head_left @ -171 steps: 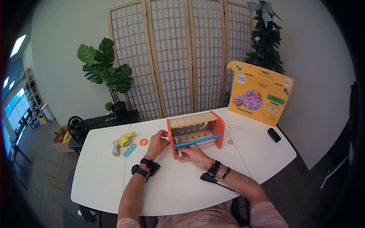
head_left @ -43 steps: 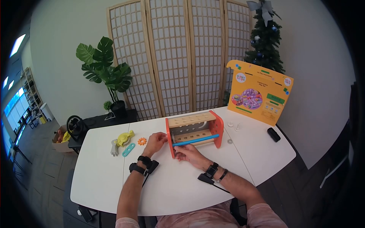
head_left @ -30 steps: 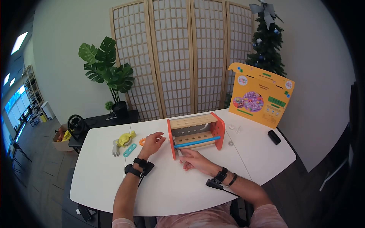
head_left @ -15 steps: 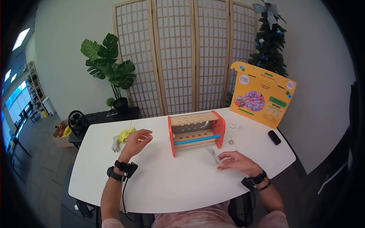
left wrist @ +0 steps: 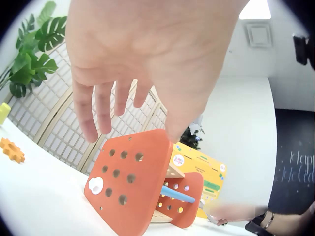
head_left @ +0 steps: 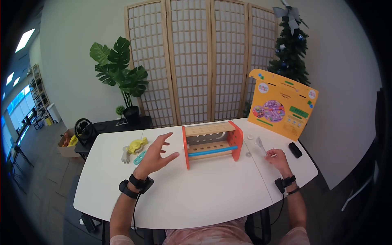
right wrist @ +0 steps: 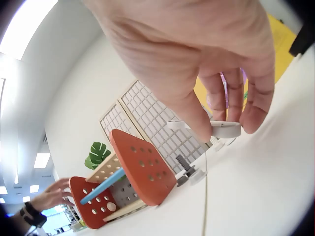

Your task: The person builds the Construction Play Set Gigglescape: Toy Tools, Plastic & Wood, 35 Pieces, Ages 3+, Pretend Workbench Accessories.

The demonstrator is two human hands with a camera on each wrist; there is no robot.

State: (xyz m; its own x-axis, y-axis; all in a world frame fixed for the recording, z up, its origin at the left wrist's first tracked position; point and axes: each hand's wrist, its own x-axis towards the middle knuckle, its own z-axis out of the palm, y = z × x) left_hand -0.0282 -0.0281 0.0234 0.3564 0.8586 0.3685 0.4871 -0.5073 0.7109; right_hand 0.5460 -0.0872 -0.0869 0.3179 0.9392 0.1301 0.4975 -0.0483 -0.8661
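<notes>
In the head view my right hand [head_left: 279, 159] pinches a pale grey toy wrench [head_left: 259, 143] over the right part of the table. The right wrist view shows the wrench's rounded end [right wrist: 226, 130] between thumb and fingers. My left hand [head_left: 153, 157] is raised left of the toy toolbox [head_left: 210, 127], fingers spread and holding nothing. Red end panels with holes, wooden slats and a blue bar [head_left: 212, 151] make up the toolbox. A white bolt head or nut [left wrist: 96, 186] sits in a lower hole of its left panel.
Small white pieces [head_left: 250, 137] and a grey ring [head_left: 248, 154] lie right of the toolbox, near a black case [head_left: 295, 150]. A yellow cardboard box panel [head_left: 283, 104] stands behind. Yellow [head_left: 138, 145], teal [head_left: 139, 157] and grey [head_left: 125, 155] toy pieces lie left.
Both hands have left the toolbox's left panel. My right hand has carried the wrench to the right side of the table; my left has drawn back leftward and spread its fingers.
</notes>
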